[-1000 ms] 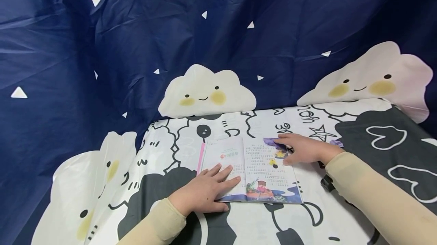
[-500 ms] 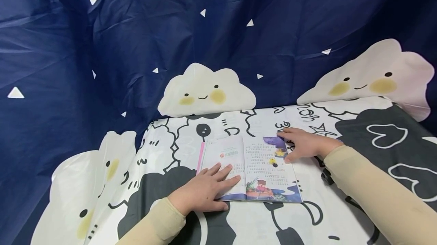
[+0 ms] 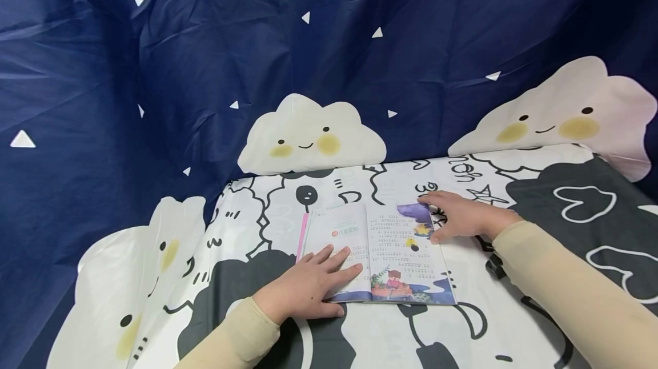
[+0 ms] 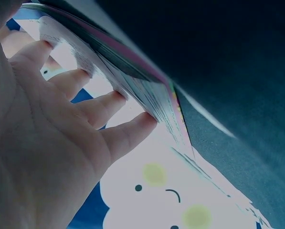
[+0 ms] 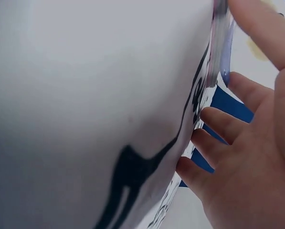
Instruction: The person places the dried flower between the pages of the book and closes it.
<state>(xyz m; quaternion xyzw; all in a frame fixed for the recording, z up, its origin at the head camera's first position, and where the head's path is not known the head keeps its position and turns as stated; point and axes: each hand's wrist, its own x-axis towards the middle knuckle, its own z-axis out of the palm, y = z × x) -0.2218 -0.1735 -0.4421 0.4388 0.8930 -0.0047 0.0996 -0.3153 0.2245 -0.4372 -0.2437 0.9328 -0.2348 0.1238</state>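
An open book with printed text and coloured pictures lies on the patterned cloth. My left hand rests spread on its left page, fingers straight and apart, covering the lower part of the text. In the left wrist view, the fingertips of the left hand touch the page beside the stacked page edges. At the upper right edge of the book is my right hand, thumb and fingers extended. Its index fingertip touches the purple page corner in the right wrist view, while the other fingertips reach the cloth.
A black-and-white cartoon cloth covers the surface under the book. Cloud-shaped cushions with smiling faces stand along the back and left. Dark blue fabric with white triangles hangs behind. A small black object lies near the right forearm.
My right hand has shifted slightly right and up, off the purple corner picture to the page's edge. My left hand and the book stay in place.
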